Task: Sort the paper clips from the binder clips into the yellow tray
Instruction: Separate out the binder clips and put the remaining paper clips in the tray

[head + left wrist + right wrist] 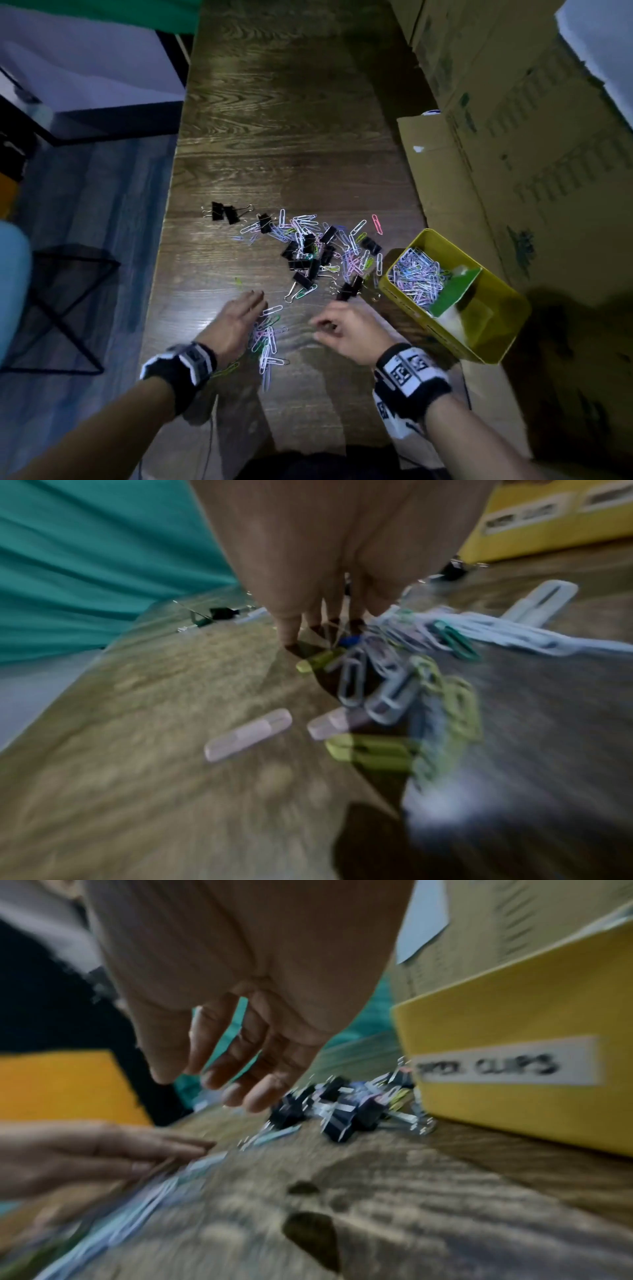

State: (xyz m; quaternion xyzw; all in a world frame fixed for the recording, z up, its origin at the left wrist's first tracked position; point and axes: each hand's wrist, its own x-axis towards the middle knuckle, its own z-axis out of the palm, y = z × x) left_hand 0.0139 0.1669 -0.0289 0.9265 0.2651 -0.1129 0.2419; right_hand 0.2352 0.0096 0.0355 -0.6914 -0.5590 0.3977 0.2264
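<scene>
Down at the near end of the wooden table point(274, 102), the left hand point(236, 322) lay flat with straight fingers, its inner edge against a small heap of paper clips point(267, 337). That heap ran as a narrow band, long axis roughly 12 to 6 o'clock, stretching back toward the wrist; most clips in it pointed the same way. In the left wrist view the fingertips point(291, 631) touched the table beside the blurred clips.

At 3 o'clock from it, the right hand point(349, 329) hovered above the wood, fingers loosely curled and holding nothing that could be seen; bare table lay between the two hands.

Beyond the hands, at 12 to 1 o'clock, lay the mixed pile point(325, 253) of coloured paper clips and black binder clips point(303, 263), pointing every way. Two more binder clips point(224, 212) sat apart at 11 o'clock, near the table's left edge.

At 2 o'clock from the right hand stood the yellow tray point(493, 346), long axis running from 10 to 4 o'clock, at the table's right edge against the cardboard boxes point(531, 154). A green divider point(452, 294) crossed it, with sorted paper clips point(416, 277) filling the compartment nearer the pile. Its side wall bore a label reading "PAPER CLIPS" point(493, 1066). The far half of the table stood open.
</scene>
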